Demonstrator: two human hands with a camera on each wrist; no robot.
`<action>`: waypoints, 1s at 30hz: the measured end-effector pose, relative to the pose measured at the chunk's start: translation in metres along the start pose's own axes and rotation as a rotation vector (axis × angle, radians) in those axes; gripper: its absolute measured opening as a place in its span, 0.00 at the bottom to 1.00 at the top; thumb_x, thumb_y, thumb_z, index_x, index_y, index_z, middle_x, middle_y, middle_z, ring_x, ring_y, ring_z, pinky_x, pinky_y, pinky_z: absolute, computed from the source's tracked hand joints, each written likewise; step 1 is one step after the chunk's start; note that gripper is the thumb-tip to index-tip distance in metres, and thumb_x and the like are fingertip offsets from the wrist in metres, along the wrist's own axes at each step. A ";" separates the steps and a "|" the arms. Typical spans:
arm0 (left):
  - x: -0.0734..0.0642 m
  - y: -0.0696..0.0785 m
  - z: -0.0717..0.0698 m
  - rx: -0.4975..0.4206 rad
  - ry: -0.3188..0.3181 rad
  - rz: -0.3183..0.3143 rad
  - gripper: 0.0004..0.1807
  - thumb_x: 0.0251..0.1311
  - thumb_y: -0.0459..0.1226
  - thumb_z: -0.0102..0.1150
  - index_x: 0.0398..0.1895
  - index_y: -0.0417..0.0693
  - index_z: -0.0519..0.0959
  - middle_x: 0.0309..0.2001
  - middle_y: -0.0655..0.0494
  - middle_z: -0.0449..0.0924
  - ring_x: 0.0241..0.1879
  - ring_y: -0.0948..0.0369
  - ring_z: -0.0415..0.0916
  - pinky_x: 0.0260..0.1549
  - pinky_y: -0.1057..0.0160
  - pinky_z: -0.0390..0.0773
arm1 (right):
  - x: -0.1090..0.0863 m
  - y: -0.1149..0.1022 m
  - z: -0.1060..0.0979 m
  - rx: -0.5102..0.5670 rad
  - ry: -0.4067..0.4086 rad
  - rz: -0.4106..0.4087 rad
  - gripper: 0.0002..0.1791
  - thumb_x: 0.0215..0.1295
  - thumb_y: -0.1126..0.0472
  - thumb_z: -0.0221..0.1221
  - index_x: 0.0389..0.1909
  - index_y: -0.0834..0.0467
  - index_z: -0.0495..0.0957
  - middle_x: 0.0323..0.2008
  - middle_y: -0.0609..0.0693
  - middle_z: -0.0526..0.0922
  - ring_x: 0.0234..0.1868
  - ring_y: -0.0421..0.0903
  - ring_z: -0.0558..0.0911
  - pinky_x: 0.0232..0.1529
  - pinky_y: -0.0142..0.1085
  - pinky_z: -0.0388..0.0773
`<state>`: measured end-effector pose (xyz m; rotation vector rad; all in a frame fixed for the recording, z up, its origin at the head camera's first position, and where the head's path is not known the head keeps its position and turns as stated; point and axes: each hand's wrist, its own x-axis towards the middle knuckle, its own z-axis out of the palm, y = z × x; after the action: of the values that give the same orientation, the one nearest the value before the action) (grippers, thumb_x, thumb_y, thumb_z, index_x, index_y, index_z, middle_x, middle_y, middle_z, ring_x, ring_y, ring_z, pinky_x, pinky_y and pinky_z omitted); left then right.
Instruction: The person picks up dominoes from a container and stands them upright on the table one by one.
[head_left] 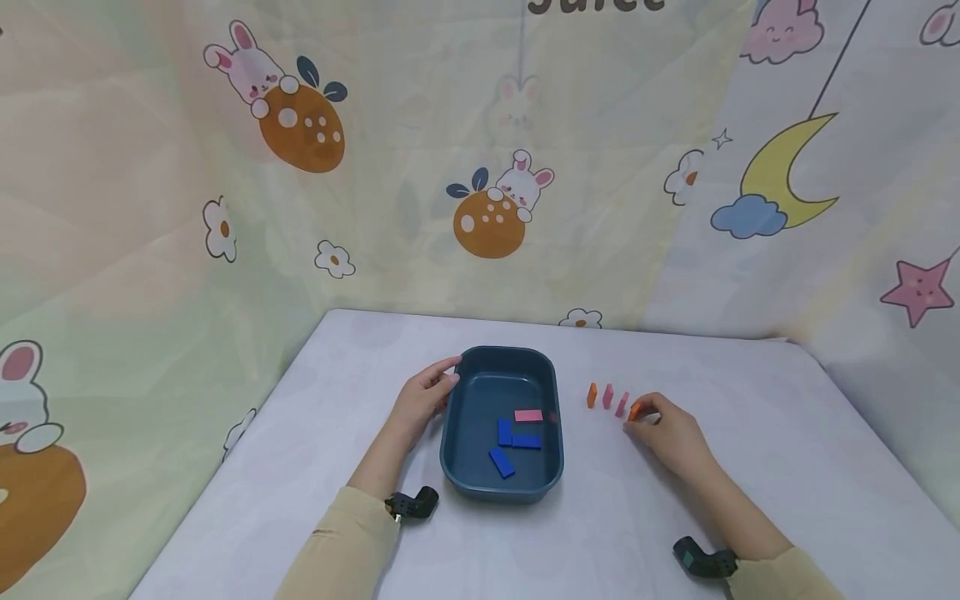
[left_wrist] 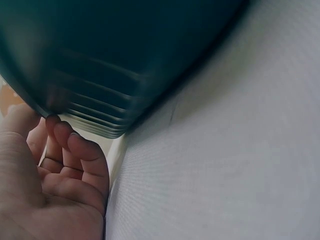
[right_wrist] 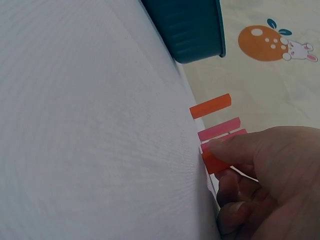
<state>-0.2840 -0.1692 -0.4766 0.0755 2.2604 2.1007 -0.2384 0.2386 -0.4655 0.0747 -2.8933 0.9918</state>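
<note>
A dark teal plastic bin stands on the table, and my left hand holds its left rim between thumb and fingers. Inside lie one pink domino and three blue dominoes. To the right of the bin, an orange domino and two pink dominoes stand upright in a slanting row. At the near end of that row, my right hand pinches another orange domino between thumb and fingers. It is upright, close beside the nearest pink one.
White cloth covers the table, whose far edge meets a printed curtain. Each wrist wears a black camera, one on the left near the bin's front corner and one on the right.
</note>
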 end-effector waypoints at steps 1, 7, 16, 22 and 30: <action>0.000 0.000 0.000 -0.001 0.000 0.000 0.18 0.64 0.50 0.62 0.58 0.72 0.79 0.37 0.52 0.77 0.32 0.57 0.72 0.33 0.63 0.74 | 0.000 0.000 0.000 0.001 -0.001 -0.003 0.19 0.62 0.54 0.66 0.49 0.58 0.75 0.43 0.55 0.82 0.36 0.47 0.75 0.32 0.35 0.71; -0.002 0.002 0.000 0.000 0.006 -0.008 0.19 0.64 0.50 0.62 0.58 0.72 0.79 0.37 0.53 0.76 0.31 0.58 0.72 0.33 0.63 0.74 | 0.001 -0.001 0.000 -0.002 -0.026 0.014 0.23 0.61 0.54 0.67 0.53 0.59 0.73 0.46 0.56 0.81 0.37 0.48 0.74 0.32 0.36 0.71; 0.000 -0.001 0.000 0.009 0.011 -0.008 0.20 0.62 0.53 0.63 0.58 0.72 0.79 0.37 0.53 0.77 0.32 0.57 0.72 0.33 0.63 0.74 | 0.002 -0.012 -0.016 0.001 -0.034 0.033 0.31 0.62 0.48 0.65 0.60 0.62 0.69 0.56 0.63 0.73 0.44 0.53 0.74 0.36 0.37 0.74; -0.001 0.001 0.001 -0.004 0.008 -0.005 0.20 0.63 0.51 0.63 0.58 0.71 0.79 0.37 0.53 0.77 0.31 0.58 0.72 0.33 0.63 0.74 | 0.008 -0.024 -0.031 -0.005 -0.016 -0.027 0.30 0.64 0.49 0.65 0.60 0.62 0.70 0.57 0.62 0.72 0.41 0.51 0.73 0.33 0.36 0.75; -0.002 0.001 0.001 0.003 0.009 -0.007 0.20 0.63 0.52 0.63 0.58 0.71 0.79 0.37 0.53 0.76 0.32 0.57 0.72 0.34 0.63 0.74 | 0.025 -0.063 -0.037 0.024 -0.114 -0.109 0.24 0.65 0.50 0.64 0.57 0.55 0.73 0.52 0.57 0.76 0.35 0.48 0.77 0.31 0.36 0.78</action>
<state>-0.2819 -0.1680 -0.4753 0.0579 2.2656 2.0989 -0.2559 0.2109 -0.3957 0.2964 -2.9422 1.0353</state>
